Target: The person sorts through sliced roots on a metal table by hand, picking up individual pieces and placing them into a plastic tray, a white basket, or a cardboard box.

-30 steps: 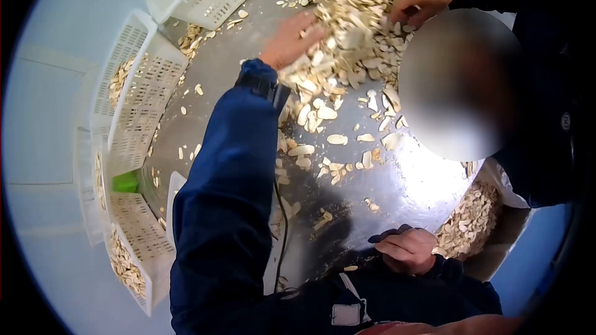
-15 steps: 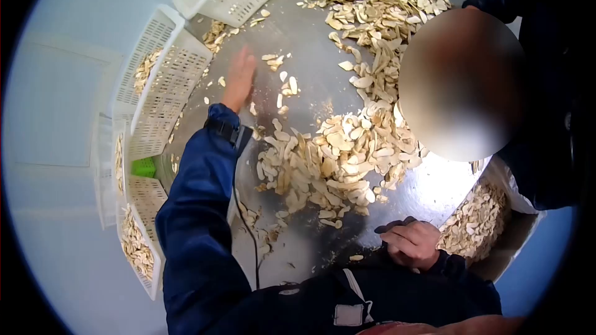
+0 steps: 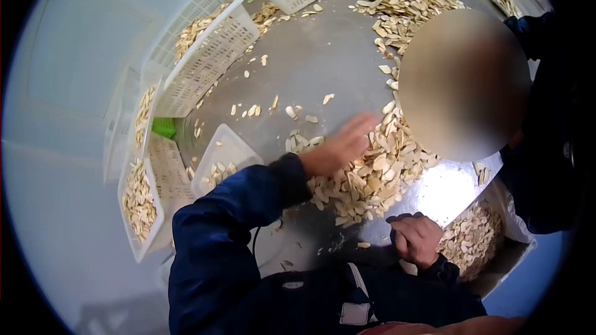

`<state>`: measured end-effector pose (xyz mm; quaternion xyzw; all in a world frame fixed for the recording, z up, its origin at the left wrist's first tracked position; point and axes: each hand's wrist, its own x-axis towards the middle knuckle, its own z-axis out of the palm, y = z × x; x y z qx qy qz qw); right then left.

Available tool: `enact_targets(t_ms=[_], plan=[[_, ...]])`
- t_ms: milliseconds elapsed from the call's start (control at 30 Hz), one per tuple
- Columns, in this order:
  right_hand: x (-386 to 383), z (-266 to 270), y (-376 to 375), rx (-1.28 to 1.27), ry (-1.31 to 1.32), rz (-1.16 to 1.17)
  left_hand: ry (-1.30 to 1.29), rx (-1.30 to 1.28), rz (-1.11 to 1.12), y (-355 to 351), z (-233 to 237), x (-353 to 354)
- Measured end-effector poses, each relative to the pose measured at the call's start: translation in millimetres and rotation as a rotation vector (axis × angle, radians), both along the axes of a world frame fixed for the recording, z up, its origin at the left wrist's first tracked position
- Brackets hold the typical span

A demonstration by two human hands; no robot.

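Note:
My left hand (image 3: pixel 341 147) lies over the upper left part of a heap of pale dried slices (image 3: pixel 380 177), its fingers stretched out toward the right and a little blurred. Single slices are scattered on the metal table around the wrist. Close to the near table edge, my right hand (image 3: pixel 417 240) has its fingers curled. Something dark shows at those fingertips, and I cannot tell what it is. Beside this hand, at the right, stands a lined box (image 3: pixel 524 245) full of smaller slices.
White perforated baskets (image 3: pixel 208 65) with slices line the table's left and far edges. A white tray (image 3: pixel 231 142) with slices is near my left sleeve. Another heap (image 3: pixel 410 3) lies at the far side. A co-worker in dark clothing (image 3: pixel 543 167) leans in from the right.
My left hand has swung from the table's left side rightward and nearer, onto the heap. The view has shifted, and the white tray shows beside my left sleeve. My right hand stays nearly in place.

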<state>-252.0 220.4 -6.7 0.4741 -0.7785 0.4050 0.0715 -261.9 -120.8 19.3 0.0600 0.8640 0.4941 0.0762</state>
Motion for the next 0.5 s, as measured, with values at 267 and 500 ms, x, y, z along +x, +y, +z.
enact_targets(t_ms=[267, 500], plan=[[0.8, 0.7, -0.8, 0.008, 0.021, -0.006, 0.195, -0.664, 1.013, -290.8, -102.9, 47.4], [-0.8, 4.7, -3.5, 0.041, 0.015, 0.019, -0.077, -0.994, 1.048, -353.8, -116.1, -2.1]])
